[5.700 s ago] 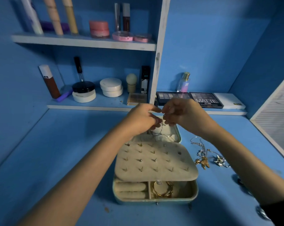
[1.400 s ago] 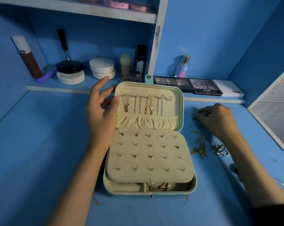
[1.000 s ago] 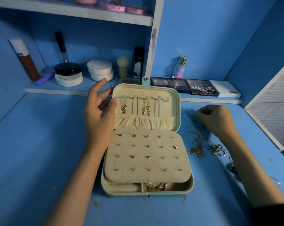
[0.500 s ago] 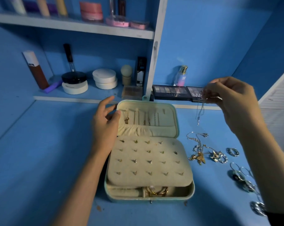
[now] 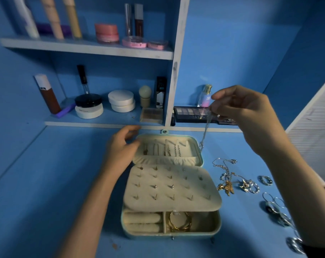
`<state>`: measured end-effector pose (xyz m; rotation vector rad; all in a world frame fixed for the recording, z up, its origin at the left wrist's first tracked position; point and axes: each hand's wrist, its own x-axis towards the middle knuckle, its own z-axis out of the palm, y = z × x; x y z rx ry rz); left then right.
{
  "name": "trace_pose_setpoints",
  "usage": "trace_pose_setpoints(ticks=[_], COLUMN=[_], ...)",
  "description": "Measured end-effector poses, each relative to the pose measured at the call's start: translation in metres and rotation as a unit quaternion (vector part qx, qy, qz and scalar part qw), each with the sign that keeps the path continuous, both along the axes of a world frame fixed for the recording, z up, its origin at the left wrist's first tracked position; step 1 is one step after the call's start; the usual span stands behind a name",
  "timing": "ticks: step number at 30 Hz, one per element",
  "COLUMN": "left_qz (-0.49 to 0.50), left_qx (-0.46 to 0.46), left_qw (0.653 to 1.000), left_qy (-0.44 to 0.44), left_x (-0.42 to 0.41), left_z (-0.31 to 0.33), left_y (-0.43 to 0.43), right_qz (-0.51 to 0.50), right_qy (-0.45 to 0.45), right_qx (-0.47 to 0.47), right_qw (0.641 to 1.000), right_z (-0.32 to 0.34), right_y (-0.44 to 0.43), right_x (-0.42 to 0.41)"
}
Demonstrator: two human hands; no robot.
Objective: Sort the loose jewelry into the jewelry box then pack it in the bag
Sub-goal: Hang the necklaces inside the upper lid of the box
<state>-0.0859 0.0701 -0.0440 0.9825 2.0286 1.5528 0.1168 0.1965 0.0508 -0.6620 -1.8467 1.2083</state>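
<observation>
My left hand (image 5: 120, 148) rests with relaxed fingers against the left edge of the lid of the open jewelry box (image 5: 154, 236), mid-tabletop. My raised right hand (image 5: 251, 112) pinches a thin chain (image 5: 206, 130) that dangles beside the lid's right corner. Loose jewelry (image 5: 229, 183) lies just right of the box.

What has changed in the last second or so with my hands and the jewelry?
The right hand rose from the table and now pinches a thin silver chain, which dangles by the right edge of the lid. The left hand stays at the lid's left edge, the jewelry box stays open in place, and the other loose jewelry still lies on the table to its right.
</observation>
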Motion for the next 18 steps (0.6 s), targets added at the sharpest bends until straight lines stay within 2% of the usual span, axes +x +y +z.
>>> trace_pose_setpoints(ticks=[3, 8, 18], left_qz=[-0.077, -0.228, -0.205], left_qx=[0.027, 0.053, 0.062], left_qw=[0.996, 0.972, 0.977], left_qy=[0.037, 0.027, 0.016], left_x=[0.016, 0.055, 0.071], left_z=[0.035, 0.075, 0.082], left_y=[0.004, 0.029, 0.049], right_qz=[0.021, 0.039, 0.035], right_qy=[-0.004, -0.012, -0.006], right_qx=[0.009, 0.025, 0.017], right_qw=[1.0, 0.999, 0.999], right_z=[0.003, 0.007, 0.009], right_y=[-0.003, -0.003, 0.001], right_x=[-0.001, -0.004, 0.007])
